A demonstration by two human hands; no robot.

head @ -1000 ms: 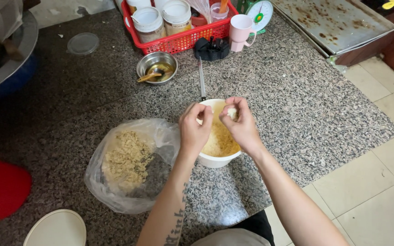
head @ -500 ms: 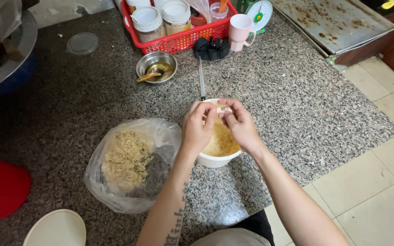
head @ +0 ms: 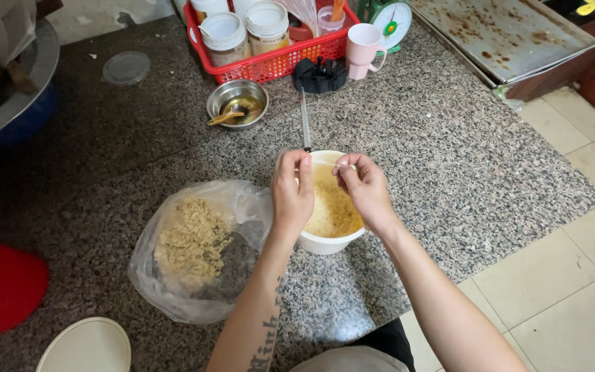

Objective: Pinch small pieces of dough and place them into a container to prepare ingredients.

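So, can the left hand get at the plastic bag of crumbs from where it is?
Probably yes: the left hand hovers over the white bowl, the plastic bag lies open right beside it, nothing between.

- Left hand [head: 292,193] and right hand [head: 361,187], fingers pinched, hover over a white bowl [head: 330,241] of yellow crumbs.
- Clear plastic bag [head: 194,248] of crumbs lies left.
- Red basket [head: 277,65] stands far.

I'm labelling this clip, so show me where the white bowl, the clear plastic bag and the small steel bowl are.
white bowl [head: 328,242], head view, on its near outer wall.
clear plastic bag [head: 173,303], head view, on its lower crumpled edge.
small steel bowl [head: 216,102], head view, on its left rim.
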